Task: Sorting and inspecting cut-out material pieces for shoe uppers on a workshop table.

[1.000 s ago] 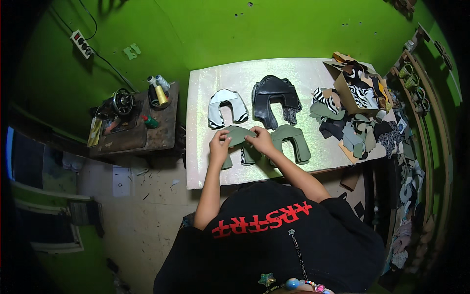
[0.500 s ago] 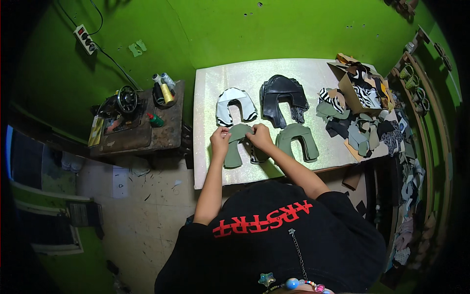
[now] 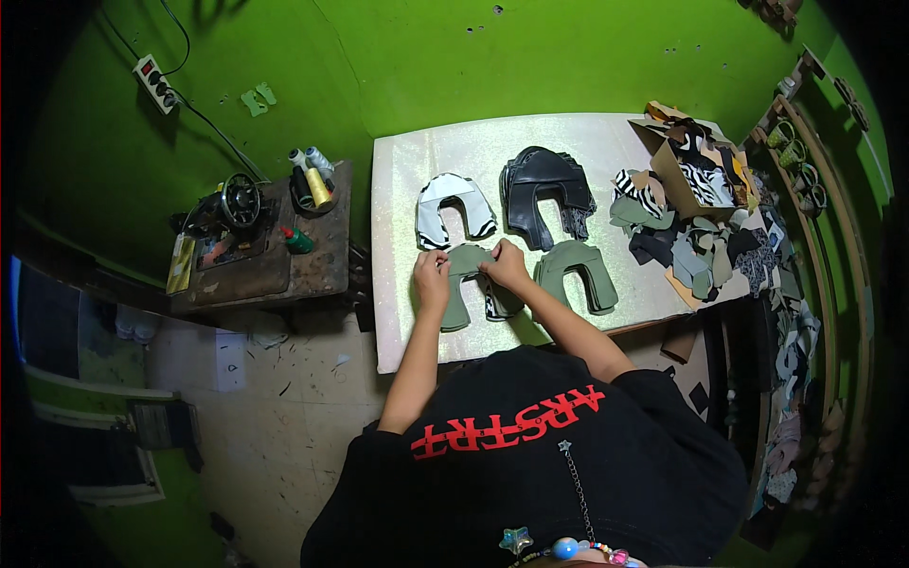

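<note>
Both hands are on a green U-shaped shoe upper (image 3: 455, 308) at the near side of the white table. My left hand (image 3: 433, 277) pinches its upper left edge, and my right hand (image 3: 508, 264) grips its upper right edge. Fingers partly hide the rim. Black-and-white pieces (image 3: 490, 303) peek out beneath its right leg. Just beyond lies a stack of white uppers (image 3: 437, 196) with zebra-print edges, next to a stack of black uppers (image 3: 544, 175). A second stack of green uppers (image 3: 579, 257) rests to the right of my right hand.
Scraps (image 3: 699, 260) and an open cardboard box (image 3: 684, 180) of offcuts cover the table's right end. Left of the table stands a sewing machine (image 3: 234, 210) on a worn wooden stand with thread spools (image 3: 319, 187) and a green bottle (image 3: 298, 240). A rack holds shoes at far right.
The view has shifted slightly. Both hands stay at the top edges of the green upper, with only small finger movement; the stacks around them look the same.
</note>
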A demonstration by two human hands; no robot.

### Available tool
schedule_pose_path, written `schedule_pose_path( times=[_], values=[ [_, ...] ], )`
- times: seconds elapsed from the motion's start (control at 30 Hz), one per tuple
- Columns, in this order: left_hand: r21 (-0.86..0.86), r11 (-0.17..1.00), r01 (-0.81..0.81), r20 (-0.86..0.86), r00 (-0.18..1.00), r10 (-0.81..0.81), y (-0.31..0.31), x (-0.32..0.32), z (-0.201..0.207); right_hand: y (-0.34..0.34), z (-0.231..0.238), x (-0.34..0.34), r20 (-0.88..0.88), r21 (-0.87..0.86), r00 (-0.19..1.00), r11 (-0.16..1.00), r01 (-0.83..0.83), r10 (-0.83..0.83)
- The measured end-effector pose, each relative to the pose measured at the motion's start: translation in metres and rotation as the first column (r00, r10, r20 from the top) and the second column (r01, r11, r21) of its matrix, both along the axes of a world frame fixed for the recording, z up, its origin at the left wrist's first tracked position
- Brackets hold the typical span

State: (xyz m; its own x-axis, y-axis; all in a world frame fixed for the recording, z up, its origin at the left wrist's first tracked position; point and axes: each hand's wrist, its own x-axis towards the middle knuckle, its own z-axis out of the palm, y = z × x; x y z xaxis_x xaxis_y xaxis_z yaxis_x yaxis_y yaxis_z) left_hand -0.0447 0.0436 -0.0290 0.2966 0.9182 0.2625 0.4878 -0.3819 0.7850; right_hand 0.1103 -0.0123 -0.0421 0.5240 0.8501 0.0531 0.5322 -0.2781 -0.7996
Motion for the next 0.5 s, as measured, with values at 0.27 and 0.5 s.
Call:
schedule_pose_path(
  times=[0.27, 0.5],
  values=[
    [0.31, 0.942, 0.127, -0.341, 0.94, -0.014, -0.018, 0.006, -0.003, -0.004, 0.001, 0.001, -0.105, -0.061, 0.992, 0.996, 0.06, -0.066],
    [0.382, 0.894, 0.236, -0.31, 0.944, -0.117, -0.039, 0.011, 0.001, -0.013, -0.012, -0.006, -0.02, 0.289, 0.999, 0.956, 0.052, -0.048]
  ],
)
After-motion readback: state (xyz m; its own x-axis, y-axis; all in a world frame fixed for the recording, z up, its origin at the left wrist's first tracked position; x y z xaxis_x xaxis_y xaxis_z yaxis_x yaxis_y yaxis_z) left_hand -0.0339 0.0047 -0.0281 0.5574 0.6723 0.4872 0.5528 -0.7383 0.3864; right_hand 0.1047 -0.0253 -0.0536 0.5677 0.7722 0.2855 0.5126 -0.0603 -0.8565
